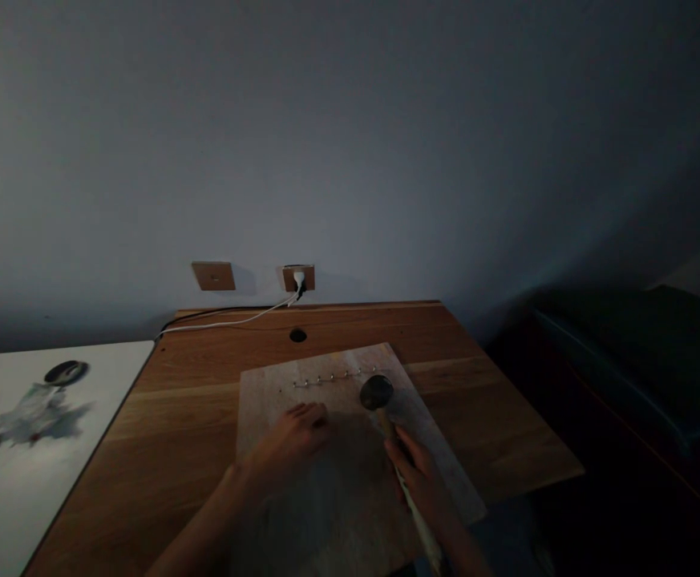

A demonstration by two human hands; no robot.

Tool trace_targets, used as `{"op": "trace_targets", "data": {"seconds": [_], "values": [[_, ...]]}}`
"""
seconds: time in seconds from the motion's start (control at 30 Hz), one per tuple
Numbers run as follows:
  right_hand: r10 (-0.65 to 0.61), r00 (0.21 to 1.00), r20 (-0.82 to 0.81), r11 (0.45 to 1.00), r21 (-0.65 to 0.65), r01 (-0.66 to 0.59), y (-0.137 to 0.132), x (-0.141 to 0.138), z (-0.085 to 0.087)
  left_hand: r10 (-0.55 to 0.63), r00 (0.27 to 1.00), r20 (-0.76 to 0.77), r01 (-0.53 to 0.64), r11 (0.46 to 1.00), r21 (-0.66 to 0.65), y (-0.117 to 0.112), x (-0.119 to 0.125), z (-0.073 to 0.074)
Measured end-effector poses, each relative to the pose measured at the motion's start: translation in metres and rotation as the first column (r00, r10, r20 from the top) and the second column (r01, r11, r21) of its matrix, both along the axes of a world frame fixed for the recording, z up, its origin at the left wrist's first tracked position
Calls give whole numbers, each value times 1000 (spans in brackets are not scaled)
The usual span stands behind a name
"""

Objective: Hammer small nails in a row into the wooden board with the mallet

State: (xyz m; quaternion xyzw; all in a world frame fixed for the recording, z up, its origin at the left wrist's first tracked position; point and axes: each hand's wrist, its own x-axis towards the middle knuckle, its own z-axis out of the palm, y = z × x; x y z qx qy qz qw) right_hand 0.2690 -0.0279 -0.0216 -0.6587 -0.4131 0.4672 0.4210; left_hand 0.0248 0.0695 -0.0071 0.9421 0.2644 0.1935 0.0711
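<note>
Mallet (410, 494) with dark rounded head (377, 392), pale slender handle (420, 525) in right hand (422, 471)

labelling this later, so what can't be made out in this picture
- Head view: left hand, blurred; its own back hides whether it holds anything.
- Head view: nails, too small to judge their depth.
- Head view: mallet, handle's end lost at the bottom edge.
- Head view: dark object, cut off by the right edge.

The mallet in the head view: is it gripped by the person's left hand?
No: the right hand grips the handle of the mallet, while the left hand is apart from it, over the board.
</note>
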Motion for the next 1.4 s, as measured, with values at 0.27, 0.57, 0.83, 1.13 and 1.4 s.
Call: {"op": "trace_targets", "data": {"seconds": [0.27,0.57,0.83,1.13,1.4], "values": [[33,999,-5,999,21,-33,0,2,-1,427,878,217,-368,891,-267,44,-68,-14],[23,998,-52,999,28,-22,1,-5,2,419,844,334,-334,899,-284,49,-62,-26],[297,950,-98,953,97,-288,20,-66,28,472,816,334,-365,869,-335,50,-63,-27],[403,913,-64,909,144,-391,51,-115,32,540,771,339,-391,821,-417,48,-62,-29],[402,915,-22,910,119,-397,48,-119,25,566,764,311,-420,801,-427,51,-62,-31]]}}
